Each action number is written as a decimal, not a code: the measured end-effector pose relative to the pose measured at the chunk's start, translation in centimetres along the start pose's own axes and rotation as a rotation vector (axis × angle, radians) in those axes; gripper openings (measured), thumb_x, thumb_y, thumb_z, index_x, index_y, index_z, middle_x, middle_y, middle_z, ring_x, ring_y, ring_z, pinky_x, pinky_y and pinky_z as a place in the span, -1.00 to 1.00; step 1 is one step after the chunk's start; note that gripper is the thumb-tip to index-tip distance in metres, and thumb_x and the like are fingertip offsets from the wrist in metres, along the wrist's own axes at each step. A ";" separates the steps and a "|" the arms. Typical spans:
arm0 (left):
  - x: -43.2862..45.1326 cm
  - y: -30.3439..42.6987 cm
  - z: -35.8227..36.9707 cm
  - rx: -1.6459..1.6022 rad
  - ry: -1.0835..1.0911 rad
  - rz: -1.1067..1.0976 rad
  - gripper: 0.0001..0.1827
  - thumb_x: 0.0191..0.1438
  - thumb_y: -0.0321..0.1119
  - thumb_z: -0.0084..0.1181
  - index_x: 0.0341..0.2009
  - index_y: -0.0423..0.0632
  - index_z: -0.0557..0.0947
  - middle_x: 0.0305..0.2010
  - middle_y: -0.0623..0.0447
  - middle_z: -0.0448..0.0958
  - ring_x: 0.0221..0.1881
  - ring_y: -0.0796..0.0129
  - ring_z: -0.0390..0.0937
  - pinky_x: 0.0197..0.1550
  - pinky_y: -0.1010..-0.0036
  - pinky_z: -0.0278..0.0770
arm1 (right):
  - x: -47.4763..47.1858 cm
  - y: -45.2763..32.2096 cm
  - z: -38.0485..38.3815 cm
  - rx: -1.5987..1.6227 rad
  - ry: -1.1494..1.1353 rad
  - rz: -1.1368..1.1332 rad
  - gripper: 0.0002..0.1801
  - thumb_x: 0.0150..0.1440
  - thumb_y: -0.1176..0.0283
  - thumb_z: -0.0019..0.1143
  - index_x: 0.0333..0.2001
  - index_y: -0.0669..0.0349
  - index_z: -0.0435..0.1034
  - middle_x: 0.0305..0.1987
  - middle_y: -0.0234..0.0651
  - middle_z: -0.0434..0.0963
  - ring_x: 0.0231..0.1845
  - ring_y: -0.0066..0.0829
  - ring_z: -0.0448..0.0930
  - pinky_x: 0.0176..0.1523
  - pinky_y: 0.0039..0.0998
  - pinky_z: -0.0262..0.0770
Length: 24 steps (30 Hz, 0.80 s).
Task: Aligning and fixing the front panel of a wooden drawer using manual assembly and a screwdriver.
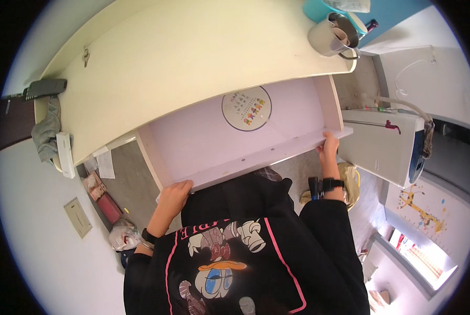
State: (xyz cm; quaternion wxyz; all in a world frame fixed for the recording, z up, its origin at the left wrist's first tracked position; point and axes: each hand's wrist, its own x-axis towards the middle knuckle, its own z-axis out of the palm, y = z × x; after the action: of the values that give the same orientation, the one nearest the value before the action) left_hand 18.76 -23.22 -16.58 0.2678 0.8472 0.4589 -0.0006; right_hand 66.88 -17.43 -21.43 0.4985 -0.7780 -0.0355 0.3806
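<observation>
A wide drawer (203, 141) with a pale lilac inside stands pulled out from under a cream desk top (179, 59). My left hand (175, 199) grips the left end of its front panel (239, 167), fingers over the upper edge. At the panel's right end, my right hand (328, 146) holds the edge, its thumb on top. Inside the drawer, near the back, lies a round sticker or disc (247, 108) with printed figures and letters; the desk edge covers its upper part. Little screw heads show along the panel.
On the desk's right end are a metal mug (329, 37) and a turquoise container (317, 10). A dark device (45, 88), a grey cloth (47, 130) and a white box (65, 154) sit at the left end. A white appliance (380, 145) stands right; a plastic bag (124, 235) lies left.
</observation>
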 end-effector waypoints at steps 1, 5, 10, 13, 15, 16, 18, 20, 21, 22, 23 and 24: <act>0.1 0.2 -0.1 0.011 -0.002 0.008 -0.68 -0.18 -0.46 0.02 -0.22 -0.08 0.39 -0.32 -0.03 0.50 -0.33 0.13 0.49 -0.37 0.30 0.46 | 0.0 -0.2 0.3 0.013 0.004 0.002 -0.63 -0.23 0.42 -0.04 -0.25 0.22 0.24 -0.50 -0.33 0.29 -0.59 -0.50 0.33 -0.63 -0.42 0.29; 0.1 0.8 -0.2 0.027 0.000 -0.009 -0.67 -0.18 -0.44 0.04 -0.22 -0.05 0.38 -0.42 -0.02 0.49 -0.39 0.11 0.48 -0.42 0.27 0.43 | 0.5 -0.6 1.1 -0.019 0.029 -0.145 -0.46 -0.21 0.37 -0.04 -0.08 0.25 0.14 -0.28 -0.22 0.37 -0.42 -0.38 0.45 -0.58 -0.36 0.42; 0.4 0.4 -0.7 -0.019 0.004 0.003 -0.68 -0.16 -0.43 0.05 -0.23 -0.03 0.38 -0.44 -0.03 0.48 -0.39 0.10 0.47 -0.43 0.26 0.42 | 1.1 -0.2 1.9 -0.103 0.155 -0.162 -0.43 -0.22 0.37 -0.04 -0.04 0.18 0.12 -0.25 -0.24 0.36 -0.31 -0.36 0.44 -0.44 -0.28 0.45; 0.4 0.4 -0.3 0.000 -0.044 -0.024 -0.72 -0.13 -0.43 0.02 -0.24 -0.05 0.38 -0.42 -0.05 0.48 -0.36 0.08 0.47 -0.40 0.25 0.43 | 2.5 0.7 2.0 -0.113 0.173 -0.167 -0.43 -0.23 0.36 -0.03 -0.05 0.18 0.14 -0.25 -0.23 0.38 -0.36 -0.36 0.46 -0.47 -0.30 0.47; 0.7 0.2 0.4 0.028 -0.021 -0.027 -0.76 -0.10 -0.43 -0.03 -0.25 -0.07 0.37 -0.38 -0.06 0.49 -0.34 0.07 0.48 -0.38 0.26 0.44 | 3.1 1.1 2.1 -0.118 0.186 -0.172 -0.47 -0.22 0.36 -0.02 -0.09 0.21 0.17 -0.29 -0.22 0.39 -0.41 -0.36 0.46 -0.51 -0.31 0.47; 0.8 0.1 0.6 0.032 -0.029 -0.045 -0.76 -0.10 -0.43 -0.03 -0.25 -0.07 0.37 -0.38 -0.06 0.49 -0.34 0.07 0.48 -0.38 0.26 0.44 | 3.0 1.0 2.4 -0.119 0.200 -0.185 -0.50 -0.22 0.35 -0.02 -0.12 0.24 0.21 -0.33 -0.21 0.39 -0.46 -0.36 0.46 -0.54 -0.32 0.46; 1.1 -0.1 0.9 0.044 -0.016 -0.029 -0.78 -0.09 -0.44 -0.06 -0.26 -0.09 0.37 -0.35 -0.07 0.50 -0.33 0.07 0.48 -0.38 0.28 0.45 | 3.3 0.3 2.0 -0.173 0.126 -0.083 -0.55 -0.21 0.34 -0.02 -0.19 0.29 0.24 -0.41 -0.21 0.39 -0.52 -0.38 0.45 -0.56 -0.34 0.46; 1.6 -0.1 0.9 0.040 -0.016 -0.019 -0.78 -0.10 -0.45 -0.07 -0.27 -0.08 0.38 -0.35 -0.07 0.50 -0.34 0.07 0.48 -0.39 0.28 0.45 | 3.2 0.1 1.1 -0.157 0.009 0.002 -0.64 -0.19 0.32 -0.02 -0.32 0.35 0.27 -0.52 -0.24 0.37 -0.62 -0.41 0.43 -0.61 -0.38 0.44; 1.8 -0.1 0.7 0.037 -0.001 -0.001 -0.78 -0.10 -0.47 -0.08 -0.27 -0.07 0.38 -0.36 -0.06 0.50 -0.35 0.07 0.48 -0.40 0.28 0.45 | 3.3 -0.1 0.8 -0.098 -0.061 -0.007 -0.67 -0.18 0.31 -0.02 -0.38 0.35 0.28 -0.56 -0.27 0.35 -0.65 -0.43 0.42 -0.64 -0.40 0.42; 1.7 -0.3 0.4 0.034 -0.001 -0.009 -0.78 -0.10 -0.47 -0.08 -0.27 -0.07 0.38 -0.36 -0.06 0.50 -0.35 0.07 0.48 -0.40 0.28 0.45 | 3.2 -0.5 0.2 -0.153 -0.104 0.023 -0.71 -0.17 0.32 -0.01 -0.40 0.32 0.27 -0.56 -0.31 0.34 -0.62 -0.45 0.43 -0.63 -0.42 0.42; 1.6 -0.4 0.1 0.028 -0.001 0.001 -0.79 -0.11 -0.47 -0.08 -0.28 -0.07 0.39 -0.39 -0.06 0.50 -0.37 0.07 0.48 -0.41 0.28 0.44 | 3.2 -0.1 -0.3 -0.159 -0.108 0.023 -0.71 -0.17 0.32 -0.01 -0.40 0.32 0.27 -0.56 -0.31 0.34 -0.62 -0.45 0.43 -0.63 -0.42 0.42; 1.5 -0.7 0.0 0.021 0.001 0.012 -0.79 -0.11 -0.48 -0.09 -0.29 -0.07 0.40 -0.42 -0.05 0.50 -0.38 0.07 0.48 -0.42 0.27 0.44 | 3.1 0.7 -0.9 -0.094 -0.115 0.030 -0.72 -0.17 0.33 -0.02 -0.39 0.30 0.28 -0.55 -0.32 0.35 -0.62 -0.46 0.44 -0.62 -0.42 0.43</act>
State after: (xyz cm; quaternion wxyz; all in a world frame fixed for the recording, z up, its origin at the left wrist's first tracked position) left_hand 19.12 -21.79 -17.26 0.2588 0.8526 0.4539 -0.0034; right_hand 69.41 -17.09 -23.53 0.4530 -0.7779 -0.0702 0.4298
